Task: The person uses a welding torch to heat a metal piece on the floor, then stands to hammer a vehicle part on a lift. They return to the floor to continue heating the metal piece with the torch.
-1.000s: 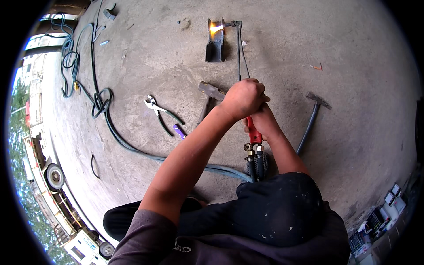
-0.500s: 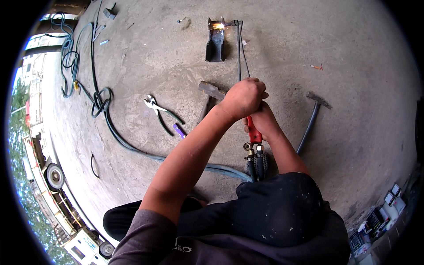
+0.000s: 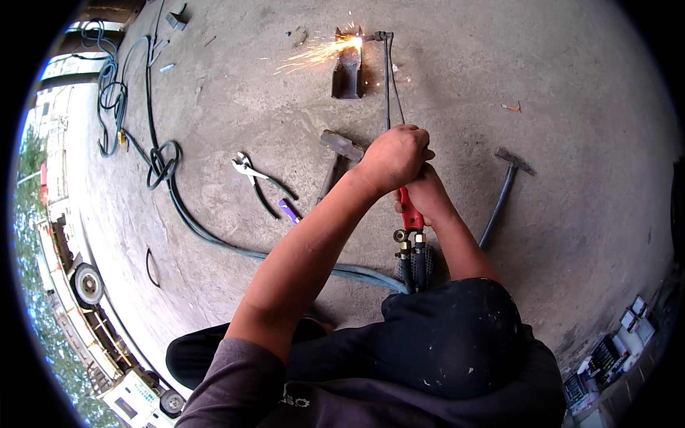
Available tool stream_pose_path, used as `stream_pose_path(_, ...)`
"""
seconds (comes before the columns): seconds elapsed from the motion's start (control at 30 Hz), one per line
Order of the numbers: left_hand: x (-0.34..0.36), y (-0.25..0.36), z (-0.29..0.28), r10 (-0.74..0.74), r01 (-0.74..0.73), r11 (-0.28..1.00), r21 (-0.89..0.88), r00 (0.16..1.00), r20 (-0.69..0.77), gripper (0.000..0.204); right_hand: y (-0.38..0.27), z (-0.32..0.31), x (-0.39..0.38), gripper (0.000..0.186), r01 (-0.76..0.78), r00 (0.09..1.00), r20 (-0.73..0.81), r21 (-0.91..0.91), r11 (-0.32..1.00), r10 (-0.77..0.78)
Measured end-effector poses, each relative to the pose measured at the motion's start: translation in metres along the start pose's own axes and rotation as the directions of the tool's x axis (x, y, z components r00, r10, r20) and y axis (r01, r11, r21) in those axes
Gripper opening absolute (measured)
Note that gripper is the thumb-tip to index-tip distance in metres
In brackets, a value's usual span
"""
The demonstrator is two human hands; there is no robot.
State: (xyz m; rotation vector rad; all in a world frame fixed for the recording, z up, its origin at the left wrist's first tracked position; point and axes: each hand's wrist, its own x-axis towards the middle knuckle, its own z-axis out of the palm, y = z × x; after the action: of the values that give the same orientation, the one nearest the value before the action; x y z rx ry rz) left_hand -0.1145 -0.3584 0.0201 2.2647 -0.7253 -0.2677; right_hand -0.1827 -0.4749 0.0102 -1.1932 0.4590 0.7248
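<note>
- Left hand [image 3: 394,158]: centre frame, fist clenched round the upper shaft of the cutting torch [image 3: 399,171]; knuckles up, forearm runs in from lower left.
- Right hand [image 3: 427,194]: just below and partly under the left, grip closed on the torch's red handle [image 3: 409,212]; fingers mostly hidden, so exact finger placement can't be told.
- Torch: long thin twin tubes run from the hands up to top centre; head bends at the far end, beside the metal piece [image 3: 347,71].
- Metal piece: dark, channel-shaped, stands on the concrete floor [image 3: 571,178] at top centre; bright flame at its upper edge, sparks [image 3: 314,53] spraying to the left.
- Valves w/ brass fittings [image 3: 408,239] sit below the red handle; two hoses [image 3: 214,235] leave there, curve left across the floor and coil at upper left.
- Hammer [image 3: 337,153]: lies on floor left of the hands, head toward top, near but apart from the torch.
- Pliers [image 3: 255,178]: left of centre, handles spread open, flat on floor.
- Small purple item [image 3: 289,211]: just beside the pliers handles; kind can't be told.
- Second hammer [image 3: 505,187]: right of the hands, dark handle, head at upper end, well apart from the metal piece.
- Person's knee in dark trousers [image 3: 457,335]: lower centre, below the hose fittings.
- Vehicle wheel [image 3: 87,284] at left rim, beyond the floor edge.
</note>
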Motion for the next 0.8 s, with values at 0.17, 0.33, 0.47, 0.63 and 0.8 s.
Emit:
stream_pose_path(0.17,-0.0005,0.0004,0.0006,-0.024,0.024,1.000,-0.003,1.000,0.007,0.022,0.0022,-0.0017,0.0011,0.020,-0.004,1.000,0.015,0.011,1.000,0.004)
stream_pose_path(0.33,-0.0001,0.0009,0.0009,-0.031,0.032,0.999,-0.004,0.999,0.010,0.022,0.0018,-0.0013,0.0004,0.020,-0.018,1.000,0.008,0.030,0.999,0.018)
stream_pose_path(0.47,-0.0001,-0.0001,0.0018,-0.015,0.015,1.000,-0.002,1.000,0.002,0.022,0.0021,-0.0013,0.0002,0.020,-0.014,1.000,0.011,0.045,0.999,0.013)
stream_pose_path(0.63,-0.0004,0.0002,0.0017,-0.017,0.017,1.000,-0.001,1.000,-0.001,0.022,0.0019,-0.0007,-0.0004,0.020,-0.002,1.000,0.012,0.044,0.999,0.001)
stream_pose_path(0.8,-0.0004,-0.0005,0.0024,-0.017,0.017,1.000,0.004,1.000,-0.001,0.022,0.0036,-0.0012,0.0007,0.021,-0.003,1.000,0.017,0.037,0.999,0.003)
